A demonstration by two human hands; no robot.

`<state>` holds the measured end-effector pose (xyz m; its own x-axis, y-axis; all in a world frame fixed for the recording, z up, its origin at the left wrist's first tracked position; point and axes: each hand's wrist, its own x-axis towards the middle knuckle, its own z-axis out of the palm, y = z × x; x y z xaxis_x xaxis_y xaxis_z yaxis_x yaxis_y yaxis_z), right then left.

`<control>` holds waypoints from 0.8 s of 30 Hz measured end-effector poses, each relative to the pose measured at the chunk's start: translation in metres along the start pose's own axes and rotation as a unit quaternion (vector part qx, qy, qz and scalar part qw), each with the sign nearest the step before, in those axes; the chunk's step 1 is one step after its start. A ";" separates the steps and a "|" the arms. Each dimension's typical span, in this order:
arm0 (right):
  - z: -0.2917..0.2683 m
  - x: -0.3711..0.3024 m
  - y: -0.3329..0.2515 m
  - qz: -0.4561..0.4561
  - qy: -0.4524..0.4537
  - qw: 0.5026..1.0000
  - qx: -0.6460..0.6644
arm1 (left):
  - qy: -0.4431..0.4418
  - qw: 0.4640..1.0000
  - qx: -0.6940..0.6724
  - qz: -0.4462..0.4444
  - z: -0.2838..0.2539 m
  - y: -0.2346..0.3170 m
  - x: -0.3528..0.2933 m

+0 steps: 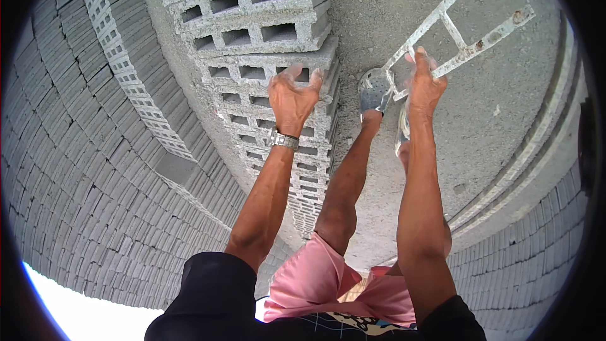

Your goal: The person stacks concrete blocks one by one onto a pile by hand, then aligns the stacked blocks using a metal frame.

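- Two hands are up over a stack of hollow concrete blocks (265, 19), and the view looks steeply down on them.
- The left hand (291, 98) hovers with fingers spread and curled, tips at the edge of the top block (278, 69) of the nearer pile; whether they actually touch it is hard to say.
- A metal wristwatch (283, 139) sits on that wrist.
- The right hand (424, 85) is closed around a rail of a white metal frame (464, 22), ladder-like with rusty spots, that runs off toward the top right.
- The frame's upper end is cut off by the rim of the picture.
- Below the hands, a bare leg stands on the grey concrete ground (505, 113), its foot in a grey sandal (374, 91); the second leg is mostly hidden behind the right forearm.
- Pink shorts (315, 278) and dark sleeves fill the lower edge.
- Long rows of stacked blocks (82, 170) bend away on the left, too small to tell apart singly.
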<state>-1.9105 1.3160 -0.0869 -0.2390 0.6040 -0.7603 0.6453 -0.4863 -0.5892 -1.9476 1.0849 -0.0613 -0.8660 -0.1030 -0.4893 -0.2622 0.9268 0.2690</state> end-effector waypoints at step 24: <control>0.049 0.080 -0.127 -0.032 -0.077 0.991 0.106 | -0.031 0.987 0.102 -0.118 0.015 0.030 0.096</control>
<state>-2.0471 1.3956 -0.0863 -0.3929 0.5427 -0.7424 0.4620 -0.5815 -0.6696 -2.0322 1.1088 -0.1129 -0.7618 -0.3072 -0.5703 -0.3556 0.9342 -0.0283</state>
